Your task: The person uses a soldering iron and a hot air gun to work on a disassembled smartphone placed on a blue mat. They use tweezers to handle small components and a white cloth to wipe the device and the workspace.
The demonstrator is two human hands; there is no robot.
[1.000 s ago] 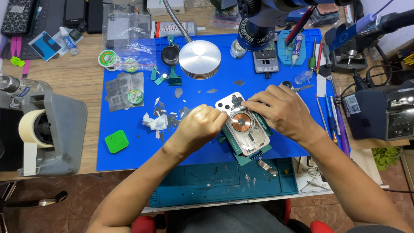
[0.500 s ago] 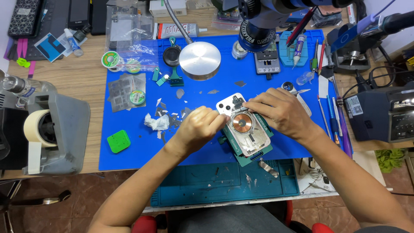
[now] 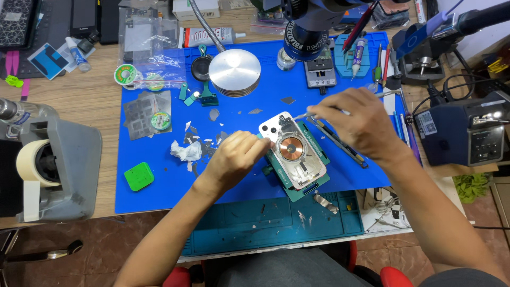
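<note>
Down from the head camera, packages and labels gather along the far edge of the table point(image 3: 79, 101): a white glue tube with a dark printed band point(image 3: 204, 37) lies just past the blue mat point(image 3: 159, 180), a clear plastic bag point(image 3: 149, 42) covers the mat's far left corner, and a small white dropper bottle point(image 3: 77, 53) sits beside a blue-and-black card point(image 3: 49, 59). Two green-labelled solder wire spools point(image 3: 126, 74) rest at the mat's left, near the bag. A square white sticker shows on the side of the dark soldering station point(image 3: 470, 133) at the right. On the left, a grey dispenser holds a roll of masking tape point(image 3: 34, 162).

The opened phone back point(image 3: 293, 151) lies near the middle of the blue mat, clamped in a green holder point(image 3: 297, 194). It is pale and silvery, turned at a slant, with a round copper-coloured coil at its centre and camera holes at its upper left corner.

The left hand point(image 3: 234, 159) rests at the phone's left edge, its grip pressed together on that edge with fingers curled. The right hand point(image 3: 358, 122) hovers above the phone's upper right, its grip pinching slim metal tweezers point(image 3: 303, 116) whose tip points toward the camera corner.
</note>
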